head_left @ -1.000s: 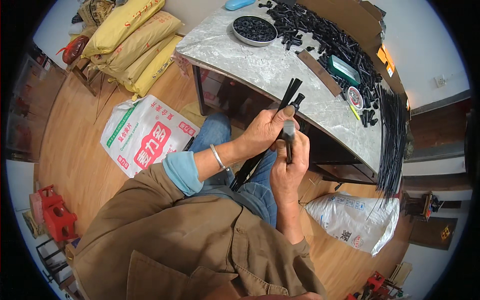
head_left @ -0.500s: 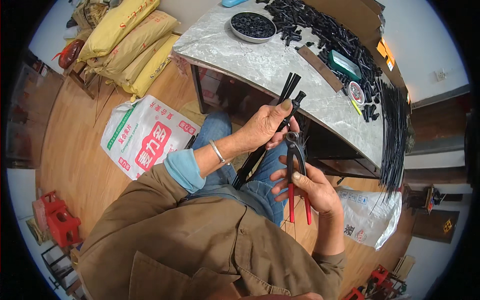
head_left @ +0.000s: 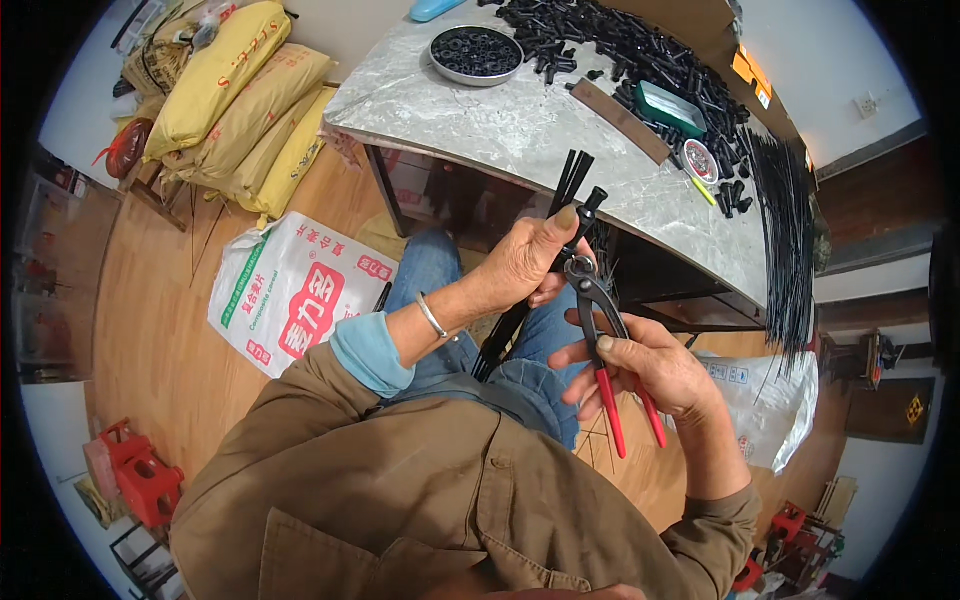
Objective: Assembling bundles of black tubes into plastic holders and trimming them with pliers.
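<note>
My left hand [head_left: 530,250] is closed round a bundle of thin black rods [head_left: 572,180] and a black tubular fitting [head_left: 592,205], which points up past my thumb. In my right hand [head_left: 655,365] is a pair of end-cutting pincers [head_left: 600,305] with dark jaws and red handles. Their handles stand apart, with my thumb on one and my fingers behind. The pincers' head is at the lower end of the fitting, right beside my left fingers; whether the jaws bite on anything cannot be made out. Lower ends of the rods run down between my knees.
Before me stands a grey marbled table [head_left: 420,110] with a round tray of small black rings [head_left: 477,55], a heap of black fittings [head_left: 640,50], a green box [head_left: 670,108] and long black rods [head_left: 785,230]. Yellow sacks [head_left: 240,120] are stacked left; a white sack [head_left: 300,290] lies on the floor.
The pincers have tilted, their handles swinging to the right and spreading a little, and their head has come closer to my left fingers. My right forearm has shifted right. My left hand keeps its grip.
</note>
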Motion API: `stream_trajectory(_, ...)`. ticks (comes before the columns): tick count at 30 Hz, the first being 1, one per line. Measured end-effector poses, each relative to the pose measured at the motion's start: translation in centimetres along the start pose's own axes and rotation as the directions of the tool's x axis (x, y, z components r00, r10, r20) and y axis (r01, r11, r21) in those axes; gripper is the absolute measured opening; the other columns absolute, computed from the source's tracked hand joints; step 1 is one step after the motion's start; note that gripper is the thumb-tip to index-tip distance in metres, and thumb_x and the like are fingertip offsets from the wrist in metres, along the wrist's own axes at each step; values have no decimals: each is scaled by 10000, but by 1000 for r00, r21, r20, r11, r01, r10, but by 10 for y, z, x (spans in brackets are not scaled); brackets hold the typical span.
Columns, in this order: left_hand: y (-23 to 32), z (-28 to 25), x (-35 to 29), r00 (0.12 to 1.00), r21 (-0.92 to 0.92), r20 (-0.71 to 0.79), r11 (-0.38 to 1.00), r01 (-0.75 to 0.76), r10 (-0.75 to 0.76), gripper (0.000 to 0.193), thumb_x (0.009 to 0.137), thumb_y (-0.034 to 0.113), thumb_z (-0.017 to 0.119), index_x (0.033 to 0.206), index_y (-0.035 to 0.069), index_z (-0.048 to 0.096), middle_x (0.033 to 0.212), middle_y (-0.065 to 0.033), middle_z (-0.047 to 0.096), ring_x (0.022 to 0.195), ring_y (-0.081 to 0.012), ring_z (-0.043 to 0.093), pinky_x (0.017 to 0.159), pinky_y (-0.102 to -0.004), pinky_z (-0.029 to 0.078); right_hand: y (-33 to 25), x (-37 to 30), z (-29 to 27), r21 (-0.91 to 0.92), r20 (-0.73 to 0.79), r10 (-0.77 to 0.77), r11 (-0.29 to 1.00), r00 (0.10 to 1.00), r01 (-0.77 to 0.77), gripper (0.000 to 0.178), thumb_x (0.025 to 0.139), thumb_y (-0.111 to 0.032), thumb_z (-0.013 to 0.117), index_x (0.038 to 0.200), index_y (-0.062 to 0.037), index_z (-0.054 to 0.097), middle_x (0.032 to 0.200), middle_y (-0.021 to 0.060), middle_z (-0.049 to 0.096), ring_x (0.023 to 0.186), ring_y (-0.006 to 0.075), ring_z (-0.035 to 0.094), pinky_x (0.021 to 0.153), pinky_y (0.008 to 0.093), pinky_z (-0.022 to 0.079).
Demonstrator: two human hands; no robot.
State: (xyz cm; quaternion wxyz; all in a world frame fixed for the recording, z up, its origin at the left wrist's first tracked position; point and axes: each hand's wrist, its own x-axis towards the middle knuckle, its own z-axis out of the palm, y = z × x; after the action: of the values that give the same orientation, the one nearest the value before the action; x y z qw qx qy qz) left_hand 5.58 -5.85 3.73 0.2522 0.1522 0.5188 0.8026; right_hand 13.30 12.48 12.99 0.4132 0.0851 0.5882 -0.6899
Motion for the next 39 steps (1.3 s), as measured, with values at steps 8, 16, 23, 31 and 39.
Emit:
stream_trajectory(8, -2, 7, -5, 1000, 1, -2, 1000, -21, 21, 736, 886, 703, 373, 812, 12, 618, 466, 39, 367, 392, -49, 367, 370, -218, 289, -17, -2, 15, -253, -147, 106, 957, 983, -141, 249, 994, -207, 457, 1121, 7, 463, 677, 50, 476, 495, 153, 529, 425, 311, 481)
stream_trajectory(16, -8, -7, 4, 1000, -92, 20, 996, -6, 8, 665, 883, 683, 413, 849, 36, 567, 470, 41, 347, 373, -52, 352, 353, -215, 279, 2, 17, 15, -553, -262, -111, 831, 959, -55, 230, 986, -118, 457, 1188, -7, 460, 726, 49, 572, 571, 125, 585, 492, 268, 493)
stream_trajectory(23, -10, -5, 9, 994, -93, 108, 996, 0, 10, 706, 867, 707, 399, 877, 16, 541, 493, 19, 376, 382, -61, 363, 355, -222, 300, -30, -8, 3, -517, -148, 7, 852, 989, -83, 284, 999, -167, 456, 1217, 14, 465, 766, 69, 592, 573, 134, 610, 500, 264, 508)
stream_trajectory(31, -7, 2, 5, 996, -57, 85, 998, 34, -29, 724, 846, 736, 395, 906, 26, 521, 500, 19, 378, 385, -62, 363, 359, -220, 299, -28, -7, 3, -462, -180, 47, 878, 982, -127, 220, 997, -154, 459, 1153, 0, 471, 645, 3, 420, 462, 83, 429, 408, 257, 386)
stream_trajectory(39, -7, -4, 10, 991, -31, 131, 999, 12, -8, 715, 871, 721, 370, 920, 31, 552, 476, 41, 331, 389, -58, 364, 364, -218, 298, 12, 24, -8, -970, -177, -467, 234, 866, -72, 297, 906, -99, 564, 1155, 2, 439, 808, 240, 604, 671, 374, 619, 587, 431, 481)
